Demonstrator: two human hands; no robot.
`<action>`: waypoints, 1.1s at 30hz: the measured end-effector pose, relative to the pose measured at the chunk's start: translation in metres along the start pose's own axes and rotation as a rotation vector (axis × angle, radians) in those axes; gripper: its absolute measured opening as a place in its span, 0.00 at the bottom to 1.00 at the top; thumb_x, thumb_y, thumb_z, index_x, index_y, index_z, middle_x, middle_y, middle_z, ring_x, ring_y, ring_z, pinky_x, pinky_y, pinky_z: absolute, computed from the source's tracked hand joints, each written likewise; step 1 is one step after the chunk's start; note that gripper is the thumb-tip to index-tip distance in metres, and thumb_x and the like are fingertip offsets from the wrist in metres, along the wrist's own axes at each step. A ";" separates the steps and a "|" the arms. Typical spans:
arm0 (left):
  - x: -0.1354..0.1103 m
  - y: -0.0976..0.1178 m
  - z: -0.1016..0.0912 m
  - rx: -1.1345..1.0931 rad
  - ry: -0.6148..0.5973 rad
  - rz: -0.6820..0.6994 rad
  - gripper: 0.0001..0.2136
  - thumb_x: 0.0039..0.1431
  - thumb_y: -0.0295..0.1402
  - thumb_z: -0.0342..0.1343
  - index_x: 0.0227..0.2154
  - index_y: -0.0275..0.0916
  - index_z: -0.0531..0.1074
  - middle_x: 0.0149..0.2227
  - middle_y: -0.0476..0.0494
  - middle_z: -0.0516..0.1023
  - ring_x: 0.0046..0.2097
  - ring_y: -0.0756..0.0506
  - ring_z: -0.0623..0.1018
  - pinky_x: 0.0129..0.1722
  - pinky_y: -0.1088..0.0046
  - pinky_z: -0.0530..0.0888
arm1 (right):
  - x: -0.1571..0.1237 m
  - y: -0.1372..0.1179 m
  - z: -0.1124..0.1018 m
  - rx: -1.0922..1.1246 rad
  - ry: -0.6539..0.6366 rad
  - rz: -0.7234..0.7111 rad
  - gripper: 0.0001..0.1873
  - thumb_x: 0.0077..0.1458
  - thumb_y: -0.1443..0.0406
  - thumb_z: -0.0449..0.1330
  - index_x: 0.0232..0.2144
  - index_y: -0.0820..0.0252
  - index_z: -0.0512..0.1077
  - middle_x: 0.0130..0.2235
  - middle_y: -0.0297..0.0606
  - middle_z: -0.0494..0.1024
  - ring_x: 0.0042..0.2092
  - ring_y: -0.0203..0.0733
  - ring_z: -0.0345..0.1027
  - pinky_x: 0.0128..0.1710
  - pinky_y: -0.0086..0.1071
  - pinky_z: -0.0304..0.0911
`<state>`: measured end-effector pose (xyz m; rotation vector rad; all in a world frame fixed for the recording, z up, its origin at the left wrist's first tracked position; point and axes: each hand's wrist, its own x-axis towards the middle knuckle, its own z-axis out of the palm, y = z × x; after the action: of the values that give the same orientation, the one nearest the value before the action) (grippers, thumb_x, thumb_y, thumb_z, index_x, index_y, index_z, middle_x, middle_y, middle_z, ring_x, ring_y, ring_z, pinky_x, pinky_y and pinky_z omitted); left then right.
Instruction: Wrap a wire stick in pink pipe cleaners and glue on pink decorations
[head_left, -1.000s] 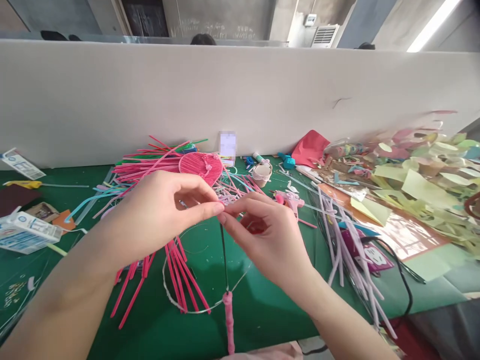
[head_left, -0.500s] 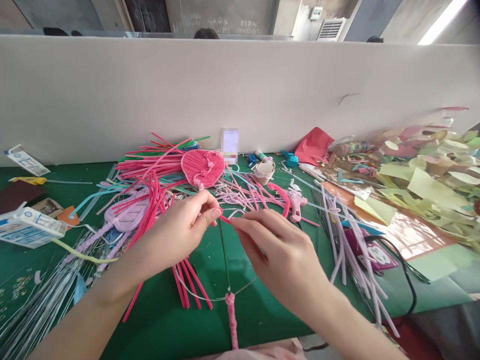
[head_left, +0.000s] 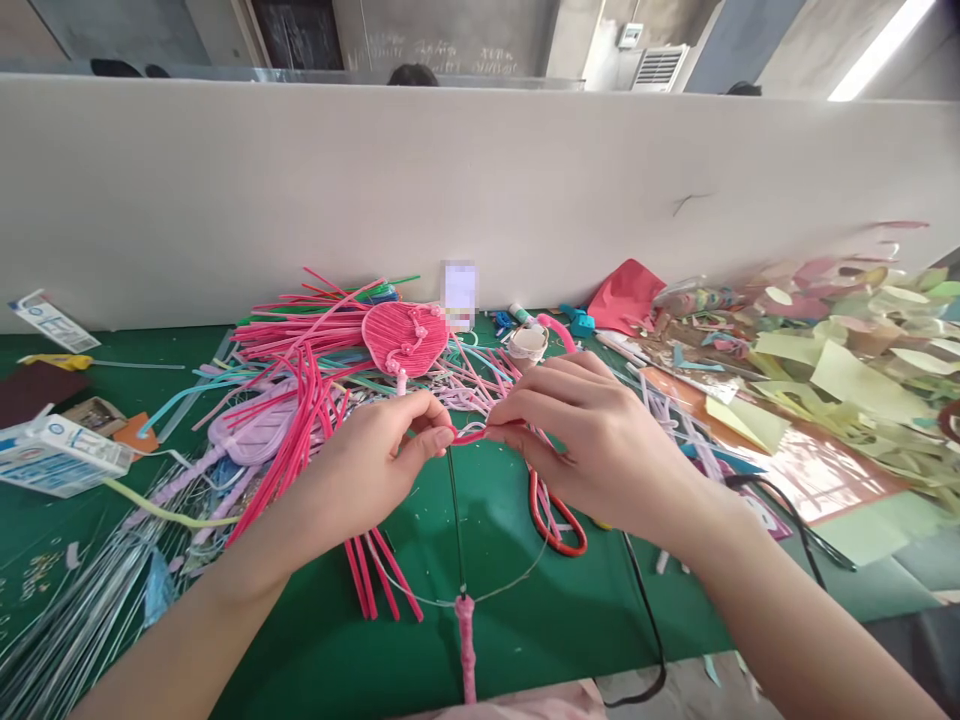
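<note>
My left hand (head_left: 375,465) pinches the top of a thin wire frame (head_left: 454,500) between thumb and forefinger. A dark wire runs down from the pinch to a pink wrapped handle (head_left: 466,645) near the table's front edge. My right hand (head_left: 592,440) is closed on a pink pipe cleaner (head_left: 471,435) right beside the left fingertips. The pipe cleaner loops down in red below my right hand, over the green table (head_left: 510,600). Behind my hands lies a finished pink heart-shaped fan (head_left: 405,337).
A heap of pink pipe cleaners (head_left: 300,400) covers the table's middle left. A lilac fan (head_left: 255,430) and white boxes (head_left: 60,455) lie at left. Paper scraps (head_left: 847,360) pile at right. A black cable (head_left: 645,620) runs off the front edge. A white partition (head_left: 480,190) stands behind.
My right hand has risen and turned palm-down, drawing the pink pipe cleaner across the frame's top. My left hand has kept its pinch. The camera shifted slightly.
</note>
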<state>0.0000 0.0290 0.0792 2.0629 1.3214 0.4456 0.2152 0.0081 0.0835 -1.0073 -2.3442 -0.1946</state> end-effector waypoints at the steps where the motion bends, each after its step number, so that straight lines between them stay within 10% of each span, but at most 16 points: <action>1: 0.000 0.001 0.000 0.001 0.000 -0.004 0.13 0.64 0.45 0.46 0.31 0.43 0.68 0.30 0.50 0.75 0.32 0.45 0.73 0.28 0.71 0.62 | 0.001 0.000 -0.001 0.007 -0.010 0.004 0.10 0.64 0.68 0.55 0.31 0.58 0.74 0.31 0.36 0.77 0.33 0.39 0.68 0.42 0.37 0.62; 18: 0.002 -0.005 -0.006 -0.243 -0.012 0.063 0.13 0.61 0.45 0.55 0.36 0.42 0.77 0.36 0.47 0.82 0.40 0.43 0.79 0.37 0.70 0.72 | 0.001 -0.006 -0.010 -0.056 0.009 0.026 0.09 0.62 0.70 0.56 0.30 0.59 0.74 0.29 0.38 0.77 0.34 0.43 0.66 0.38 0.39 0.66; 26: -0.001 -0.002 -0.007 -0.354 0.041 0.058 0.10 0.61 0.41 0.56 0.36 0.40 0.78 0.35 0.47 0.80 0.39 0.44 0.79 0.40 0.71 0.75 | -0.032 -0.079 0.028 -0.139 0.205 0.329 0.08 0.60 0.75 0.55 0.34 0.61 0.73 0.23 0.35 0.73 0.23 0.38 0.67 0.24 0.31 0.58; 33: 0.001 -0.012 -0.005 -0.262 0.077 0.051 0.11 0.63 0.42 0.53 0.36 0.42 0.75 0.29 0.50 0.76 0.32 0.47 0.75 0.32 0.73 0.71 | -0.025 -0.080 0.060 -0.034 0.190 0.476 0.12 0.61 0.75 0.49 0.38 0.61 0.71 0.28 0.37 0.76 0.24 0.37 0.70 0.19 0.28 0.55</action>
<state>-0.0107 0.0344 0.0745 1.8801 1.1864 0.6890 0.1454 -0.0430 0.0269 -1.4596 -1.8765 -0.1358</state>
